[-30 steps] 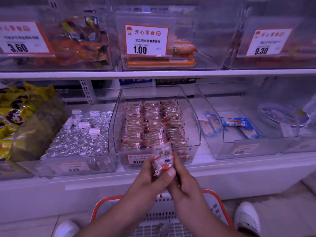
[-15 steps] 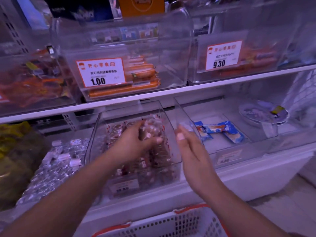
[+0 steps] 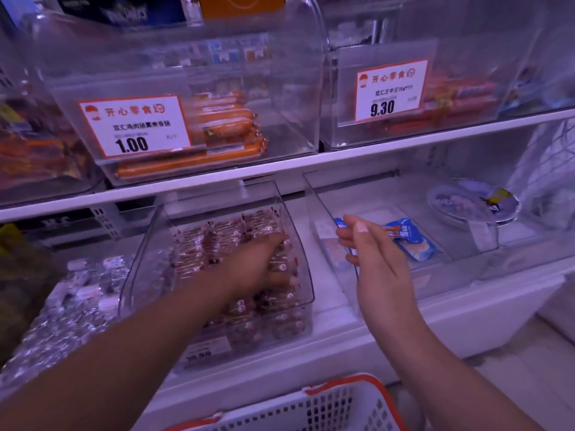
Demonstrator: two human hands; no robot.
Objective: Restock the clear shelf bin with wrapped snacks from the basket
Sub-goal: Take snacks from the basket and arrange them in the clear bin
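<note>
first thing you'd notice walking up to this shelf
The left hand reaches down into the clear bin packed with small wrapped snacks on the lower shelf, while the right hand hovers open beside it. Above, bright price tags reading 1.00 and 9.30 front bins of orange sausages.

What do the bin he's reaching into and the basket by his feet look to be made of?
The bin looks like clear, glossy hard plastic: the snacks show through its walls. The basket seems white moulded plastic lattice with an orange rim, matte.
</note>
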